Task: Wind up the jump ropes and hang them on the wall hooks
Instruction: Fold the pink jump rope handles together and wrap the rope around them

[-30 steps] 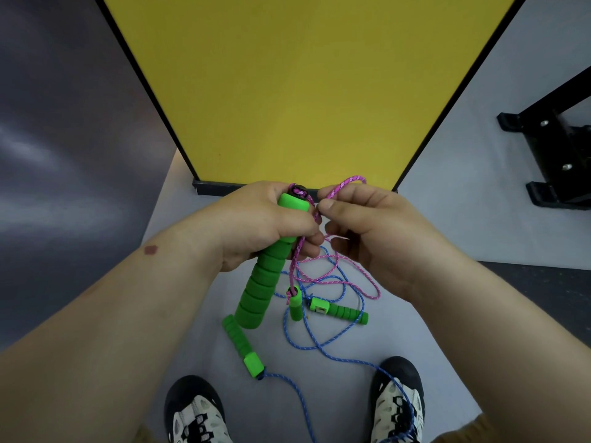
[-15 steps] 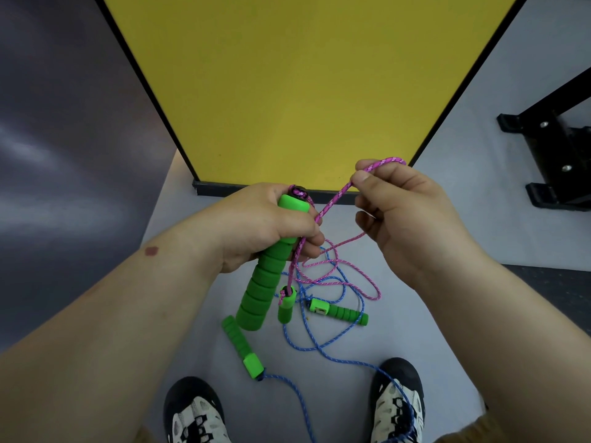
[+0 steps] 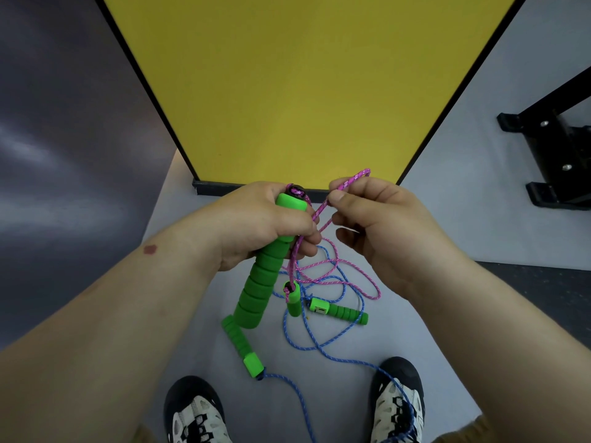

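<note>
Tangling is threatening, since my left grip is clenching the green handle and my right grip is pinching the pink rope, whose slack is lying across the blue rope at six o'clock.

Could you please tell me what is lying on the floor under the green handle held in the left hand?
A blue rope with two green handles lies there; pink rope coils across it. The held handle hides part.
</note>
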Tool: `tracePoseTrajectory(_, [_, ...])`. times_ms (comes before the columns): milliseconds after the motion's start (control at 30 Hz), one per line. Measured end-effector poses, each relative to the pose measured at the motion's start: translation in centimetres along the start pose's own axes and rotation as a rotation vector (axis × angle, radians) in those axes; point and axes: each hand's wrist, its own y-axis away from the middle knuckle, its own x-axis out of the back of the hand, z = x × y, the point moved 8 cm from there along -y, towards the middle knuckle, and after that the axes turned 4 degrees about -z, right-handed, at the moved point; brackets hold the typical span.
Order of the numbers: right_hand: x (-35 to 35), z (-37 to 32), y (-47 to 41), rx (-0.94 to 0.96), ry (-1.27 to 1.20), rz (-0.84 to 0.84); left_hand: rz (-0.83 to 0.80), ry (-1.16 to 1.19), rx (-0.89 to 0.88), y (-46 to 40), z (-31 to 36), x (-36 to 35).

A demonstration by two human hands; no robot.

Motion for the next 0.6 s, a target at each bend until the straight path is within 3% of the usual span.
tracePoseTrajectory(267, [2.4, -1.4, 0.0, 0.097, -0.081, 0.191, -0.013, 0.007, -0.016, 0.1, 0.1, -0.2])
tracePoseTrajectory(500, [-0.5, 0.5, 0.1, -0.042, -0.009, -0.054, -0.014, -0.002, -0.015, 0.0, 0.0, -0.2])
tracePoseTrajectory(600, [-0.7, 0.7, 0.1, -0.024, 0.038, -0.059, -0.016, -0.001, -0.011, 0.0, -0.1, -0.2])
